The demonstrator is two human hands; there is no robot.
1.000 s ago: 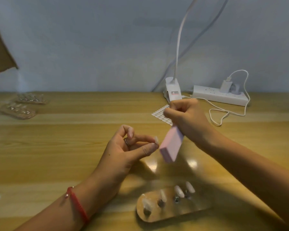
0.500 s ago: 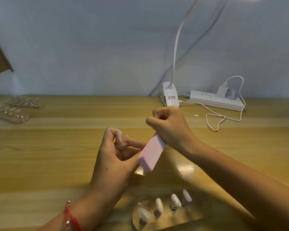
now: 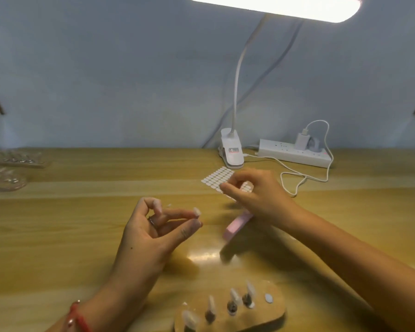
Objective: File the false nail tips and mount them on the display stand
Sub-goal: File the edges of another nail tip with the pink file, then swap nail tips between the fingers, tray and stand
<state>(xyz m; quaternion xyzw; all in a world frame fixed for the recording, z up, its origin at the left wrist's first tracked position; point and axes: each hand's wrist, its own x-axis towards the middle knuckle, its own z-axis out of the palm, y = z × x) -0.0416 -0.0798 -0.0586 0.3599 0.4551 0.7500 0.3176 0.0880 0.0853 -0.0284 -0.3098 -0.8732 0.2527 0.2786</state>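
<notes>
On display stand, four nail tips

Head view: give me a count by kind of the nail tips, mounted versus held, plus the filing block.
Mounted nail tips on the display stand: 4
Held nail tip, pinched by the left hand: 1
Pink filing block, in the right hand: 1
Total: 6

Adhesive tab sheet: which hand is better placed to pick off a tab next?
Right hand, likely: fingers at the sheet, though holding the pink buffer block; left hand pinches a nail tip.
</notes>
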